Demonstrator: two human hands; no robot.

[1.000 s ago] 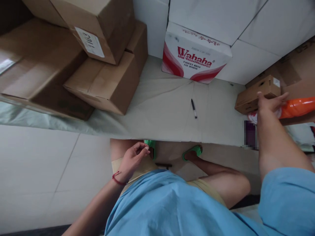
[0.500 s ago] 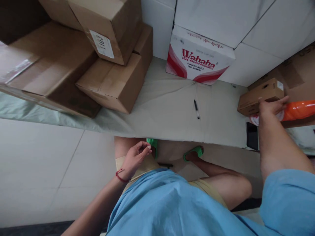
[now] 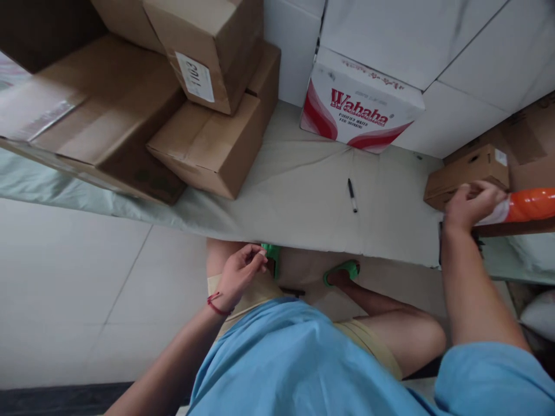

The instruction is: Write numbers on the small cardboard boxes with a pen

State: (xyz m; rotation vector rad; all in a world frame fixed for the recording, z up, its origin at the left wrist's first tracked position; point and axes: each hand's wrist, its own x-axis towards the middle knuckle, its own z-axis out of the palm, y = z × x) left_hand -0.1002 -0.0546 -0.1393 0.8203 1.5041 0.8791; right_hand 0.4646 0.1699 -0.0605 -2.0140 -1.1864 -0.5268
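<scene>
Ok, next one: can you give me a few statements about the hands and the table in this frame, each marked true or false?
1. The right hand has its grip on the orange roll. True.
2. The left hand holds the pen. False: the pen lies alone on the table cover; that hand is down by the thigh.
3. The Wahaha box stands against the wall behind the pen. True.
4. The brown cartons are stacked at the table's right end. False: they are on the left.
</scene>
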